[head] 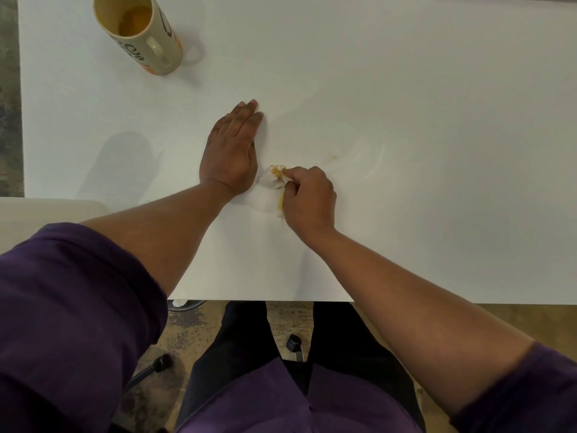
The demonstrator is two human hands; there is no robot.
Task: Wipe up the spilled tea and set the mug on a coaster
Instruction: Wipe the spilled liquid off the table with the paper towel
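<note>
My right fingers pinch tea-stained tissue on bench; left hand flat, fingers released; mug far left; tea spot beside tissue.

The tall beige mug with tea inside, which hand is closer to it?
Left. The left hand lies flat, below and right of the tall beige mug; the right hand, clutching the tissue, is farther.

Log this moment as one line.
wiping | right hand grips tissue | left hand flat on table | mug upright, no coaster seen
</note>
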